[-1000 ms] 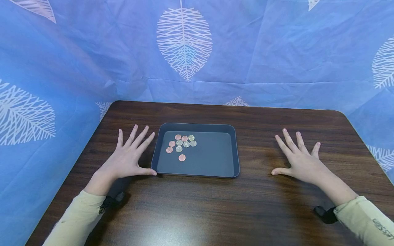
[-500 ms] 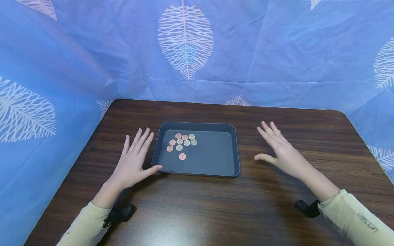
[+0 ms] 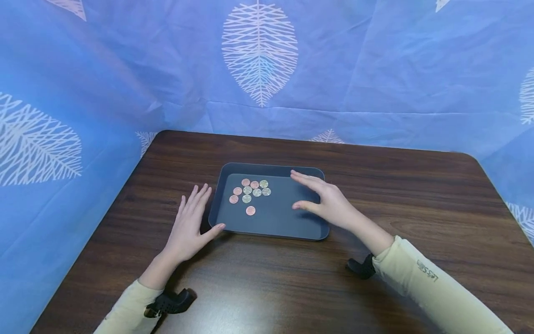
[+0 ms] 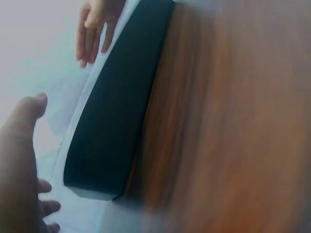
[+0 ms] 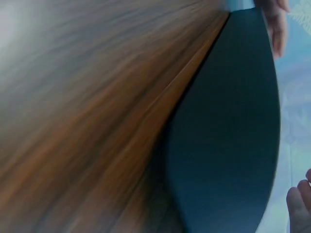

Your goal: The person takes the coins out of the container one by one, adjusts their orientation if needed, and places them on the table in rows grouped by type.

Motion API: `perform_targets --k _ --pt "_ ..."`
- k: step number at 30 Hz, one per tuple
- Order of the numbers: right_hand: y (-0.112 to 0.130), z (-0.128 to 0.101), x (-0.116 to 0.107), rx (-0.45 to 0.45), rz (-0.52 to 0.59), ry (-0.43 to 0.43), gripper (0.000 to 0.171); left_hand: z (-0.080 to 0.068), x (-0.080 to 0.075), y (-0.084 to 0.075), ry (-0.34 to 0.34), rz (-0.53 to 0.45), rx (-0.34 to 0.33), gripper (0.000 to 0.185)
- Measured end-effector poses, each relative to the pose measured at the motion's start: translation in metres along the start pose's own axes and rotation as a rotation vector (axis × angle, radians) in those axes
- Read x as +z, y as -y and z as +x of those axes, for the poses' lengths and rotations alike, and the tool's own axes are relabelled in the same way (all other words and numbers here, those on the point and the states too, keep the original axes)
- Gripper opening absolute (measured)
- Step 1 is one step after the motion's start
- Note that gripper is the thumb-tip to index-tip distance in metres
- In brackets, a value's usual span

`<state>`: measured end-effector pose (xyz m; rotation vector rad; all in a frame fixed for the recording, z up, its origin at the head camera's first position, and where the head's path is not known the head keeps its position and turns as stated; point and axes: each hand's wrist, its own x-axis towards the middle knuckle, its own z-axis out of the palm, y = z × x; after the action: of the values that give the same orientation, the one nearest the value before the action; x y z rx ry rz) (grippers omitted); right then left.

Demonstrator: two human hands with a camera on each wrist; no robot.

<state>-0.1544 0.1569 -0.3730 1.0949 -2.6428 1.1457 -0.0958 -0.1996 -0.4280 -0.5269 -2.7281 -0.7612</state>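
Near edge: your two pale sleeves come in over the dark wood worktop (image 3: 409, 195), a black wrist strap at each cuff.

Left hand (image 3: 189, 227): flat on the worktop just left of the tray, fingers straight and close together, pointing away from you. Thumb is spread out to the right, tip at the tray's near-left corner; touching or just short of it, hard to tell from the head view. It holds nothing.

Tray (image 3: 271, 229): dark, shallow, rectangular, rounded corners, sitting mid-worktop with its long side across your view. The wrist views show only its outer wall, blurred.

Right hand (image 3: 323, 202): over the right half of the tray, fingers straight and loosely together, aimed left and far, thumb held out below the palm. Nothing in its grasp. Fingertips are above bare tray floor, near the coins but apart from them.

Coins (image 3: 250, 191): small cluster in the tray's far-left part, copper and silvery ones lying flat, with one copper coin (image 3: 250, 210) set apart on the near side.

Far: blue cloth (image 3: 375, 69) with white leaf prints hangs behind and to the left.
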Motion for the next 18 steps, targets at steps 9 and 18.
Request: perform_targets --k 9,18 --pt "0.011 0.042 0.034 0.019 0.239 0.094 0.057 -0.007 0.019 0.003 -0.015 -0.149 -0.042 0.088" --pt "0.002 0.072 0.071 0.08 0.39 0.208 0.037 -0.005 0.022 0.007 0.082 -0.134 -0.018 0.087"
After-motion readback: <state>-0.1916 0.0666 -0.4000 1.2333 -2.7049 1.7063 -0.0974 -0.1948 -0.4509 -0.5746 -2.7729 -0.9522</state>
